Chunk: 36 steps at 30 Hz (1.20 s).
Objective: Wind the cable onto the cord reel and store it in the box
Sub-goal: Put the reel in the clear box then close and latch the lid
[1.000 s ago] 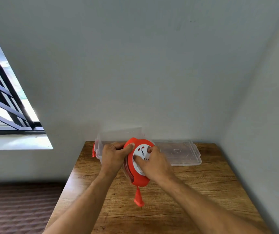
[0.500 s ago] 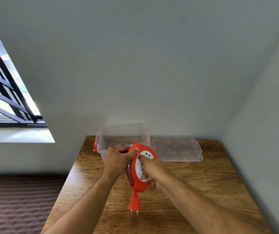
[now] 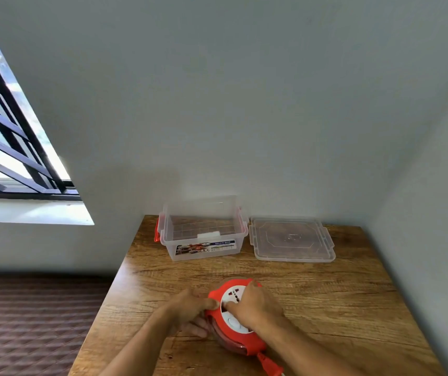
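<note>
Hands both on red cord reel (image 3: 235, 325) over worktop (image 3: 326, 299): left hand (image 3: 190, 312) grips rim, right hand (image 3: 252, 305) fingers press white face; box (image 3: 204, 229) open behind.

We see a red cord reel (image 3: 237, 336) with a white socket face (image 3: 232, 320) and a red plug (image 3: 270, 365). The box (image 3: 204, 232) is clear plastic with red latches (image 3: 157, 231) and a blue-and-white label (image 3: 206, 246); its lid (image 3: 292, 242) is clear. The bench (image 3: 339, 299) shows brown wood grain, the floor (image 3: 27, 321) a brown ribbed pattern, the window bars (image 3: 6, 126) black.
</note>
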{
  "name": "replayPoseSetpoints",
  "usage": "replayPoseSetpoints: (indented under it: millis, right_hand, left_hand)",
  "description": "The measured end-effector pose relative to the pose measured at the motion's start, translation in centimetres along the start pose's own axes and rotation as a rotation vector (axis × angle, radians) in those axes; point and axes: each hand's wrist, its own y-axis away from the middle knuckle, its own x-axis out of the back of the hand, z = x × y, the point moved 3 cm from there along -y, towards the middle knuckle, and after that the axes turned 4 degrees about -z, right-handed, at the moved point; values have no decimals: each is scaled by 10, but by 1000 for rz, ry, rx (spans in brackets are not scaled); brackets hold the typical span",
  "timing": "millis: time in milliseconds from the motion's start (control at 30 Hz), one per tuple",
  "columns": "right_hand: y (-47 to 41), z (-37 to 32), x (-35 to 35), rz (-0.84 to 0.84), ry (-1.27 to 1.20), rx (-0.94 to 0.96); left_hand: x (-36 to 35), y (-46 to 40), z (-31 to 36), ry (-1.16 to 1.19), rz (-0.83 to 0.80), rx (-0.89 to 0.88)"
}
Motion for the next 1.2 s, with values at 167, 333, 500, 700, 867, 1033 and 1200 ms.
replayPoseSetpoints:
  millis: [167, 333, 500, 700, 867, 1033, 1200]
  right_hand:
    - [-4, -13, 30, 117, 75, 186]
    - [-48, -38, 75, 404, -234, 230]
    - [-83, -51, 80, 410, -384, 197]
    - [-100, -49, 71, 444, -384, 215]
    - [-106, -26, 64, 382, -407, 249]
    - [-95, -2, 57, 343, -430, 275]
    - [-62, 14, 57, 337, -431, 307]
  left_hand:
    - [7, 3, -5, -94, -43, 78]
    - [23, 6, 17, -480, 107, 100]
    - [53, 18, 63, -690, 797, -500]
    - [62, 3, 89, -735, 911, -568]
    - [79, -3, 75, -140, 781, -344]
    - [78, -1, 57, -112, 696, -254]
    - [64, 11, 43, -138, 653, -270]
